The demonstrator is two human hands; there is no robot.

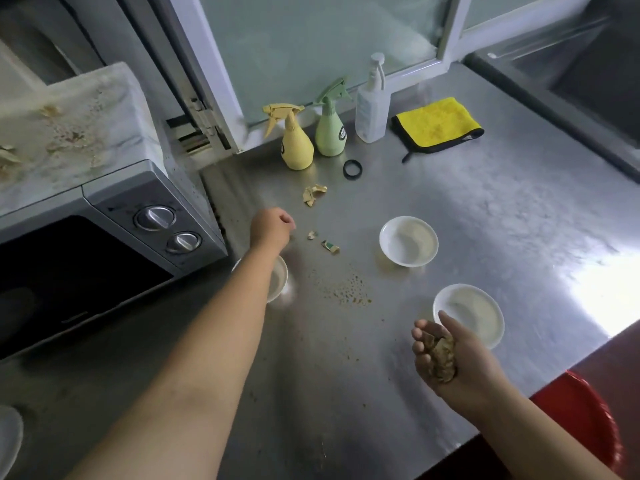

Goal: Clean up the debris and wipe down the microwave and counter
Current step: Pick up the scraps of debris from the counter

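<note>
My left hand [272, 226] reaches out over the steel counter [485, 237], fingers curled downward beside two small scraps [327, 242]; whether it holds anything is hidden. My right hand [446, 351] is palm up near the front edge, cupped round a wad of brown debris [441, 355]. A crumpled tan scrap [313, 195] lies farther back. Brown crumbs [349, 291] speckle the middle of the counter. The microwave [114, 237] stands at the left, its top [69, 129] stained and littered with bits.
Three white bowls [408, 241], [469, 315], [278, 278] sit on the counter, one under my left forearm. At the back stand a yellow spray bottle [296, 140], a green one [330, 128], a clear bottle [372, 105], a black ring [352, 169] and a yellow cloth [436, 124]. A red bin [585, 424] is below the front edge.
</note>
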